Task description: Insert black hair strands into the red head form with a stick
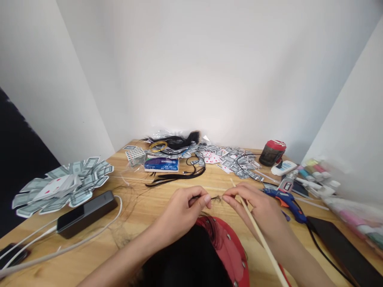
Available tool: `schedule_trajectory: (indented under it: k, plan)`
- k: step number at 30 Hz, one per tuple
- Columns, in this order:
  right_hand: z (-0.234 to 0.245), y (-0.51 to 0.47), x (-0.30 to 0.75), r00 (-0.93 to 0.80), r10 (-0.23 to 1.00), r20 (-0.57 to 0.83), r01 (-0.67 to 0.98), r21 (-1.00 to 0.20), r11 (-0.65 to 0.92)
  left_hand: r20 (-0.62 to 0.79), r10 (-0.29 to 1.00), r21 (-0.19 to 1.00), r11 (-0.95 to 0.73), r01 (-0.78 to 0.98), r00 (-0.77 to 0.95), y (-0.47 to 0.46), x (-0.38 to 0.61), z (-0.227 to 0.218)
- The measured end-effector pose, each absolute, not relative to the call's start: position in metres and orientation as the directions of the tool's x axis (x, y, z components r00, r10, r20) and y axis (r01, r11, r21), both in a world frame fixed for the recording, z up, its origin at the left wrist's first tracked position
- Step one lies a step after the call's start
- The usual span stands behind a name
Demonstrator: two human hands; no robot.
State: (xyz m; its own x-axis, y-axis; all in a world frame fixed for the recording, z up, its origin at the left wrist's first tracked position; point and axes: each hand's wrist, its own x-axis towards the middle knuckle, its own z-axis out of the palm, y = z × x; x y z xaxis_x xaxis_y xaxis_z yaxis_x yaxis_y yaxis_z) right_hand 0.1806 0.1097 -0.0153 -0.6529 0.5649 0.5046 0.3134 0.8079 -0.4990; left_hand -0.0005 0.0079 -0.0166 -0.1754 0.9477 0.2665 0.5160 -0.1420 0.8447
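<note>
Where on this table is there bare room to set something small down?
The pale wooden table shows bare between the long black strips and the left hand; loose dark hairs lie farther left. It's crowded at the back with scattered grey-backed playing cards, and right, around the blue glue gun.

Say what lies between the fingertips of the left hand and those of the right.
In the head view, a thin bunch of dark strands reaches from the left hand toward the right hand.
</note>
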Motion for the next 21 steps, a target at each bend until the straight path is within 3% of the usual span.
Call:
schedule_trajectory:
  k: [2,5,9,15,21]
  plan:
    - [-0.013,0.113,0.185,-0.592,0.575,0.565,0.355,-0.457,0.815,0.306,0.93,0.806,-0.139,0.575,-0.203,0.008,-0.002,-0.016]
    - [-0.012,0.108,0.186,-0.519,0.494,0.698,0.35,-0.354,0.867,0.36,0.905,0.749,-0.135,0.648,-0.227,0.007,-0.003,-0.015]
    - [-0.017,0.094,0.177,-0.642,0.378,0.667,0.245,-0.289,0.925,0.359,0.914,0.726,-0.146,0.672,-0.189,0.006,0.001,-0.015]
    - [-0.02,0.098,0.168,-0.759,0.456,0.466,0.205,-0.493,0.845,0.277,0.95,0.811,-0.15,0.565,-0.145,0.006,0.0,-0.015]
    - [-0.006,0.123,0.181,-0.798,0.502,0.334,0.169,-0.675,0.718,0.178,0.977,0.943,-0.135,0.305,-0.118,0.008,-0.017,-0.005]
